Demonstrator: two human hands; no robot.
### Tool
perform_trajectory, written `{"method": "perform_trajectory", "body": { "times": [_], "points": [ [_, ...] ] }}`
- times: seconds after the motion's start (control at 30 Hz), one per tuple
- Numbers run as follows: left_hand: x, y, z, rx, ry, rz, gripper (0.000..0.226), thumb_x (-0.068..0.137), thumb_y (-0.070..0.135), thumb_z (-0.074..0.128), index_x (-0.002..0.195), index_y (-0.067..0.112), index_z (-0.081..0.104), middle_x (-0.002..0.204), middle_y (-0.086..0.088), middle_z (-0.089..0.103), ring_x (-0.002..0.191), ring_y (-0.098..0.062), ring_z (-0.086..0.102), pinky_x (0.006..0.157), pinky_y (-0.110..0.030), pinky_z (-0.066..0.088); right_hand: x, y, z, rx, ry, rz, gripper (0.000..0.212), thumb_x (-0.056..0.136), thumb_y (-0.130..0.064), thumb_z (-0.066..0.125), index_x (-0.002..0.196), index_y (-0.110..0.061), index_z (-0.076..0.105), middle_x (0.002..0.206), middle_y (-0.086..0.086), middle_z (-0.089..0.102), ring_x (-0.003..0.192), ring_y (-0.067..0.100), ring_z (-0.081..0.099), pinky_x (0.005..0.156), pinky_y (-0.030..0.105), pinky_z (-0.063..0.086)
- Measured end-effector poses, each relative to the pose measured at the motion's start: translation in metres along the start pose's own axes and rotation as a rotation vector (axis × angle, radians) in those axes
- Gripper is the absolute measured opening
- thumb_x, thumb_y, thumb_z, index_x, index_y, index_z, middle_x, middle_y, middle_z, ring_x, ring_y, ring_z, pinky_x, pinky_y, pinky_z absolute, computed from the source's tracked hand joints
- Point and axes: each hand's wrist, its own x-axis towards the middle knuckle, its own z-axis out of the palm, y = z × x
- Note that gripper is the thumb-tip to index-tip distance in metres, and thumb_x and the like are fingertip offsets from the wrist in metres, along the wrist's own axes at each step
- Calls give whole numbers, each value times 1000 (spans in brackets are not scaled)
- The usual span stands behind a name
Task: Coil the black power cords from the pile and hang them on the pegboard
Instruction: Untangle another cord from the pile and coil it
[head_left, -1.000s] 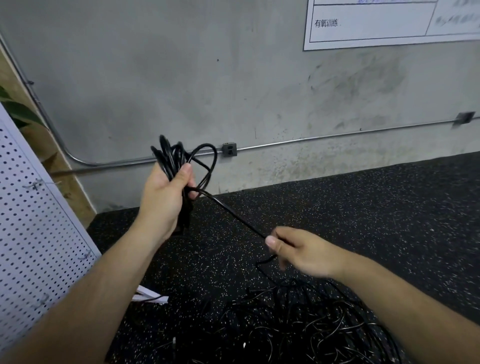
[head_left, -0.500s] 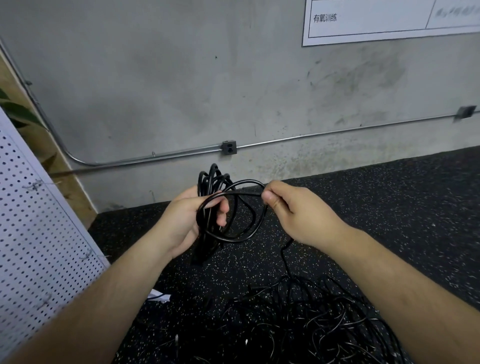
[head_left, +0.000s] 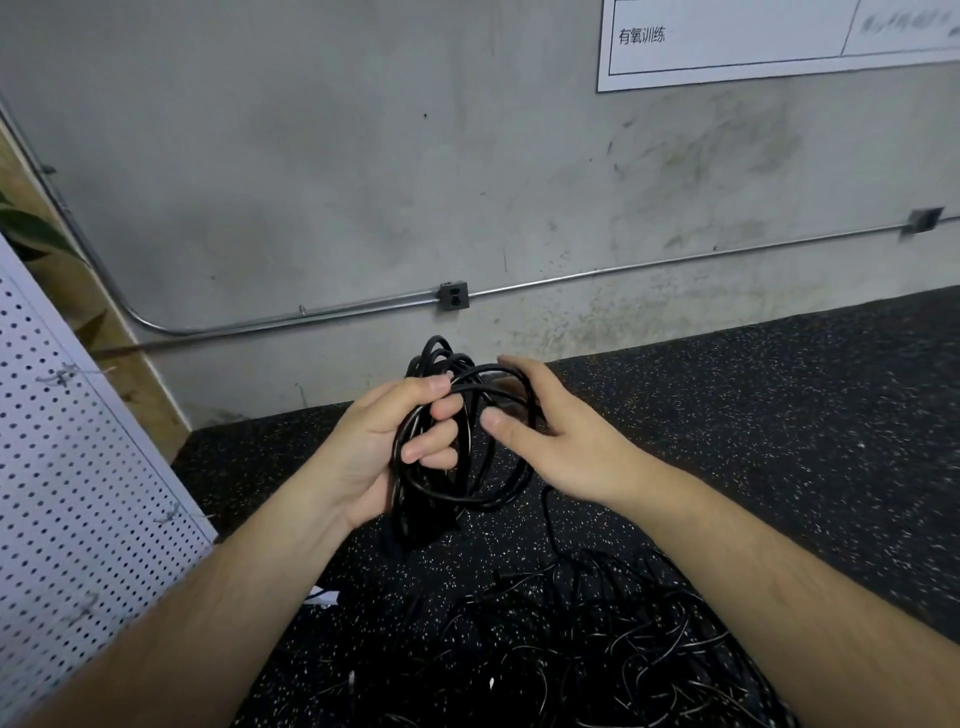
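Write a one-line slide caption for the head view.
Left hand grips a black cord coil while the right hand steadies its outer loop above the tangled pile, pegboard at left.

Two bare forearms (head_left: 208, 597), left hand (head_left: 374, 457) and right hand (head_left: 566, 441) bare, nails short.

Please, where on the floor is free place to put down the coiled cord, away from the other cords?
The floor on the right, between the wall and the cord pile, is bare. A smaller bare patch lies beside the pegboard, at the wall's foot. It is crowded directly below the coil, where the pile spreads.
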Motion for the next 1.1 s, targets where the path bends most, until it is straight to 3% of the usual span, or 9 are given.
{"method": "perform_trajectory", "body": {
  "times": [0.13,0.27,0.37,0.53,0.67,0.8,0.87,0.97,1.1],
  "points": [
    [-1,-9,2,-126,-194,-144,28,87,18,71,70,11,49,51,6,47,36,-2,32,43,-18,33,6,2,5,147,-50,85,87,80,-16,83,151,-33,36,133,-12,61,120,3,59,103,21,45],
    [1,-13,3,-85,-250,-222,32,85,21,72,68,12,47,44,6,39,35,-4,31,42,-18,36,9,3,16,257,36,173,45,81,-10,80,122,-20,64,105,-8,73,95,5,69,86,22,52],
    [2,-12,5,36,-151,-185,39,78,27,81,69,11,47,52,4,42,41,-7,38,47,-22,40,15,2,17,153,173,204,16,88,-15,71,103,-17,70,89,-4,74,82,9,68,75,27,51],
    [1,-13,4,330,2,-157,40,66,23,84,96,5,66,79,-12,65,78,-31,68,81,-43,56,20,1,12,286,380,349,11,93,-27,66,87,-20,71,73,-6,66,72,14,60,69,30,48],
    [1,-18,10,220,-40,-154,38,59,24,93,88,11,72,80,-8,69,82,-29,71,83,-42,56,20,3,2,440,385,450,15,93,-31,70,83,-19,70,72,-4,59,72,15,57,67,28,46],
    [-1,-19,14,302,-21,-153,24,82,14,75,95,8,55,76,-7,62,91,-30,70,86,-45,56,19,12,-12,49,284,369,25,86,-30,76,105,-18,67,89,-5,70,82,16,67,76,33,54],
    [-3,-24,19,480,45,-132,19,88,9,72,96,10,55,73,-13,57,80,-27,68,86,-42,58,16,15,-14,-203,299,261,54,82,-23,77,129,-20,52,101,-2,69,90,20,69,80,38,57],
    [-2,-30,29,632,85,-107,13,93,1,67,96,7,55,57,-7,54,55,-20,56,91,-46,59,10,16,-8,-473,308,-3,87,81,-12,72,151,-35,26,112,0,60,84,22,65,66,39,56],
    [2,-27,31,673,98,-148,16,88,1,72,96,6,59,55,-3,56,46,-18,54,82,-48,60,12,15,-12,-688,286,-123,39,86,-17,63,124,-25,59,106,-1,58,89,24,61,66,35,49]
  ]
}}
